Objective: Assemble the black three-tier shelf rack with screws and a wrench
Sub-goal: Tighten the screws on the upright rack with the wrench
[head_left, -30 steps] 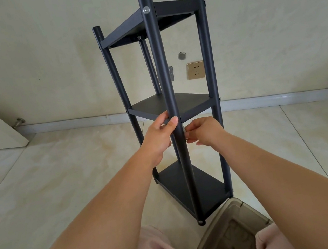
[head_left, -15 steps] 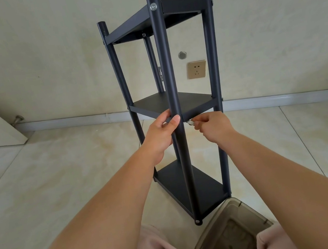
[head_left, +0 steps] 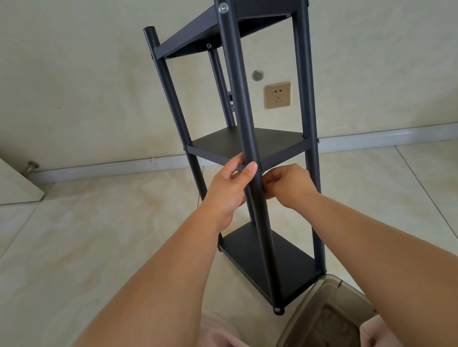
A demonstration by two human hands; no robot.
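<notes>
Rack: black three-tier shelf rack (head_left: 247, 146) stands upright on the tiled floor (head_left: 82, 243), by the wall.
Left hand: left hand (head_left: 232, 189) wraps the front post (head_left: 240, 95) at the middle shelf.
Right hand: right hand (head_left: 288, 183), fingers curled beside the post; whether it holds anything cannot be told.
Advice: steady the post, seat the middle-shelf screw squarely, tighten gradually.
</notes>
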